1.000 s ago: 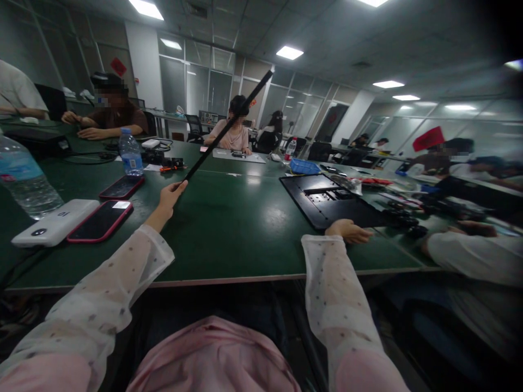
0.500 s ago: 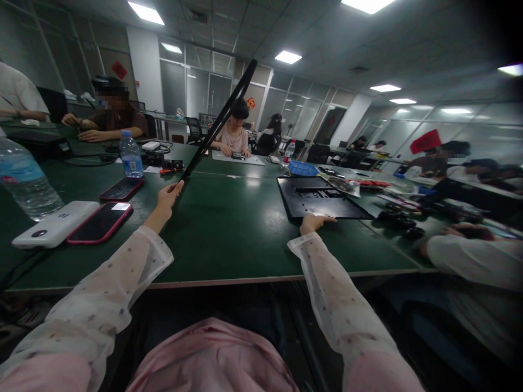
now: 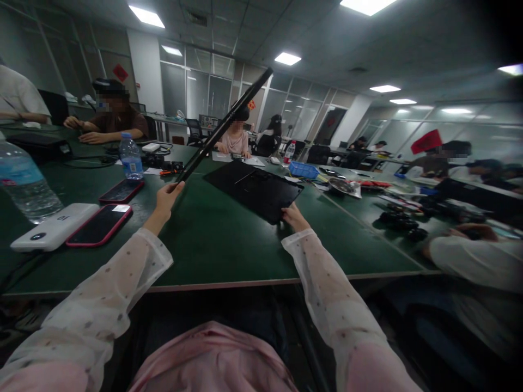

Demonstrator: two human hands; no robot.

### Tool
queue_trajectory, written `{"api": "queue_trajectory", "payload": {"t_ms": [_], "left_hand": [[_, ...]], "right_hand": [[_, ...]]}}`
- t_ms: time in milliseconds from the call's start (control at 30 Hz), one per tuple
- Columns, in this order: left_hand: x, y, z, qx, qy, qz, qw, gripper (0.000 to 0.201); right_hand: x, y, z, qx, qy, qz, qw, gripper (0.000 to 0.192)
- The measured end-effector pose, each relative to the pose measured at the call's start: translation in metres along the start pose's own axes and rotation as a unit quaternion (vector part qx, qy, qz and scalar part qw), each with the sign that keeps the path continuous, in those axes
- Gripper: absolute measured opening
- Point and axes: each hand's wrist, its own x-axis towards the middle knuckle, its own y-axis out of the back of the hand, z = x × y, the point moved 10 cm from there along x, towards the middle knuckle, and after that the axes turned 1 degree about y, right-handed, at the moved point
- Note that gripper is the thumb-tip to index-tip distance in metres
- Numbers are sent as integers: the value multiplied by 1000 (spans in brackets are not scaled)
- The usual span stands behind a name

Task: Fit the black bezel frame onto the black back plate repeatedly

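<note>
My left hand [image 3: 166, 197] grips the near end of a thin black panel [image 3: 227, 124], seen edge-on and raised above the green table [image 3: 212, 239], slanting up and to the right. My right hand [image 3: 292, 216] holds the near corner of a flat black laptop base cover [image 3: 254, 188], which lies on the table in front of me. Both of my arms wear sheer white dotted sleeves.
At left lie a red-cased phone [image 3: 100, 225], a white power bank [image 3: 52, 234], another phone [image 3: 121, 190] and two water bottles [image 3: 131, 158]. A blue tray [image 3: 303, 170] and dark small parts [image 3: 402, 224] sit at right. A co-worker's sleeve [image 3: 474, 256] rests at right; several people sit around the table.
My right hand has dragged the black base cover from the right side to the middle of the table, turning it. The raised panel in my left hand tilted slightly.
</note>
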Motion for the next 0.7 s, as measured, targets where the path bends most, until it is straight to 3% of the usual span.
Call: {"api": "queue_trajectory", "payload": {"t_ms": [100,267,333,400,500,600,700], "left_hand": [[1,-3,6,16,-32,-16,999,35],[-4,-6,23,193,-126,-26,973,33],[-14,-12,36,286,-187,-29,939,32],[-25,-23,42,361,-230,-55,902,32],[-38,-41,42,424,-266,-109,859,35],[-36,-53,35,440,-298,-135,836,36],[-24,-61,16,453,-298,-163,824,35]], "right_hand": [[6,11,22,35,-83,15,996,80],[8,60,20,8,-65,164,984,53],[8,65,9,83,-39,140,986,47],[8,59,-8,167,-6,59,984,50],[4,51,-27,200,38,-19,979,51],[8,47,-21,124,52,4,991,37],[14,50,-11,2,81,95,992,24]]}}
